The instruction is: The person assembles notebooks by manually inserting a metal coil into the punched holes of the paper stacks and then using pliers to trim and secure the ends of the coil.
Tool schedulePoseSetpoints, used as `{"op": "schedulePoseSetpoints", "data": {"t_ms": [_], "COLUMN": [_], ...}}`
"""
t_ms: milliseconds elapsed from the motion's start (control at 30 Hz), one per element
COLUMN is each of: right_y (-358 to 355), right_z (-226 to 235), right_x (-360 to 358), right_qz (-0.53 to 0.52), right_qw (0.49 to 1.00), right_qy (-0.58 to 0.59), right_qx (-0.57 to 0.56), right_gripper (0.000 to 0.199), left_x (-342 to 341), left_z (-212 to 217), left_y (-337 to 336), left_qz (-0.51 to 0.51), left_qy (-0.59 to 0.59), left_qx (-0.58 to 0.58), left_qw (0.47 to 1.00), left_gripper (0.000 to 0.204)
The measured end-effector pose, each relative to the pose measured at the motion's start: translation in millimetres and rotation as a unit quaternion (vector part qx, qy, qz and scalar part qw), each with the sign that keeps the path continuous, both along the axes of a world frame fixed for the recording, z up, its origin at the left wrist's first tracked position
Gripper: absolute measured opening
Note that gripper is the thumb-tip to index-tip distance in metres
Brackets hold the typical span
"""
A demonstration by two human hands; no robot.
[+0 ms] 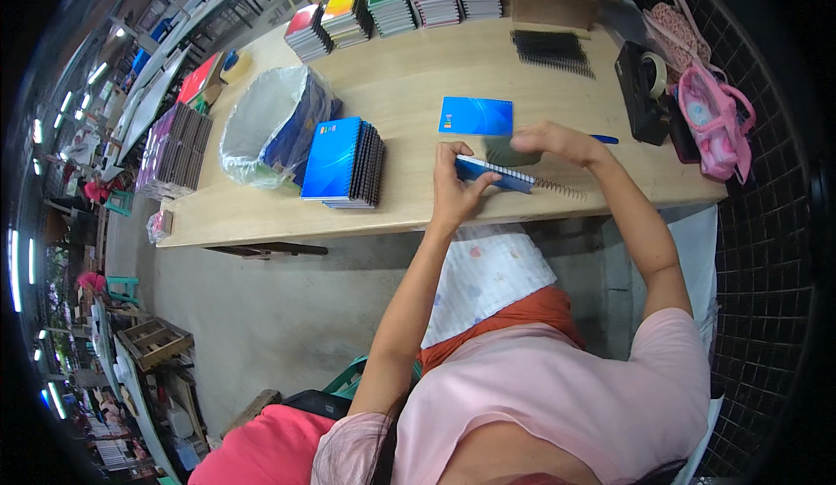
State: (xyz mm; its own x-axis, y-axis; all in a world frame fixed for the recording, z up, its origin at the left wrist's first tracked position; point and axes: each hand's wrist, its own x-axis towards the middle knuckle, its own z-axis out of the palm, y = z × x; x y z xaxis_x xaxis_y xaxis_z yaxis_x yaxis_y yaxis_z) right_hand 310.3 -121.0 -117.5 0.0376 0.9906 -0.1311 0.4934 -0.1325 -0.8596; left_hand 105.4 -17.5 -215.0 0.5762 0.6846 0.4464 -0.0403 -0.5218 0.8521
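Observation:
My left hand (pixel 453 193) grips a blue notebook (pixel 495 174) near the table's front edge, thumb on its near side and fingers behind. A dark spiral wire (pixel 560 189) runs along the notebook's edge, and its loose end sticks out to the right. Above it is my right hand (pixel 550 141), fingers curled together; whatever they pinch is hidden. A grey-green flap (pixel 510 151) shows just below those fingertips, too blurred to name surely. Behind both hands a blue notebook cover (pixel 475 117) lies flat on the table.
Left of my hands stand a stack of blue spiral notebooks (pixel 333 161) and a plastic-lined bin (pixel 261 128). Coloured notebook stacks (pixel 390 6) line the back. Black wire spirals (pixel 550 52), a tape dispenser (pixel 643 93), a blue pen (pixel 604 139) and a pink bag (pixel 712 119) lie right.

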Motion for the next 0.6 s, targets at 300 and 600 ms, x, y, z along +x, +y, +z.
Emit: {"op": "schedulePoseSetpoints", "data": {"t_ms": [300, 600], "right_y": [13, 16], "right_z": [-14, -14], "right_x": [-1, -7], "right_qz": [-0.005, -0.031], "right_qw": [0.971, 0.999], "right_qy": [-0.237, -0.004], "right_qx": [0.016, 0.04], "right_gripper": [0.063, 0.058], "left_x": [12, -15], "left_z": [3, -4], "left_y": [2, 28], "left_qz": [0.01, -0.15], "left_qy": [-0.089, -0.15], "left_qx": [0.035, -0.293], "left_qw": [0.995, 0.932], "left_gripper": [0.069, 0.042]}}
